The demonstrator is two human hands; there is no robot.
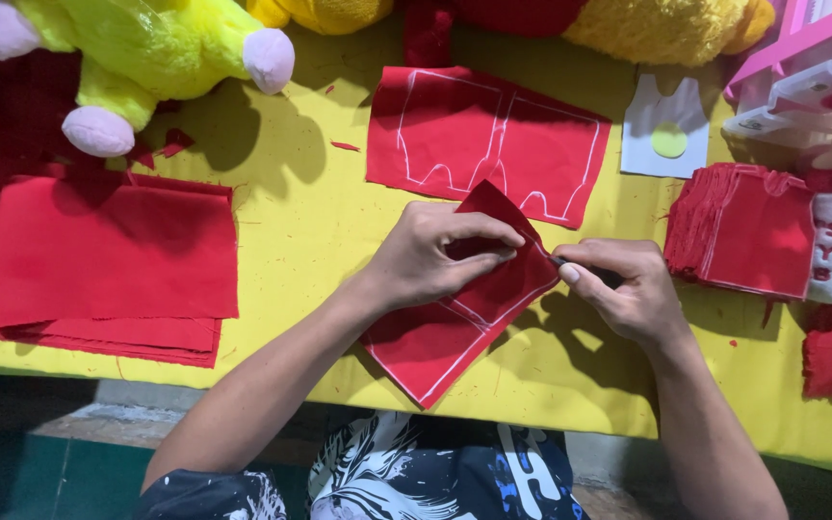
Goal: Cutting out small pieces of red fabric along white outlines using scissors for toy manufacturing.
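Observation:
My left hand (435,255) pinches a red fabric piece (455,327) marked with white chalk lines, lifting its upper part off the yellow table (291,202). My right hand (628,289) grips a dark slim tool (585,272), likely scissors, at the fabric's right edge; most of the tool is hidden in the fist. Just beyond the hands lies a flat red fabric sheet (488,140) with white outlines drawn on it.
Folded red cloth (98,260) lies at the left, and a thick stack of cut red pieces (739,231) at the right. A yellow plush toy (146,58) and an orange one (666,29) sit at the back. A white paper template (666,130) and pink trays (811,58) are at the far right.

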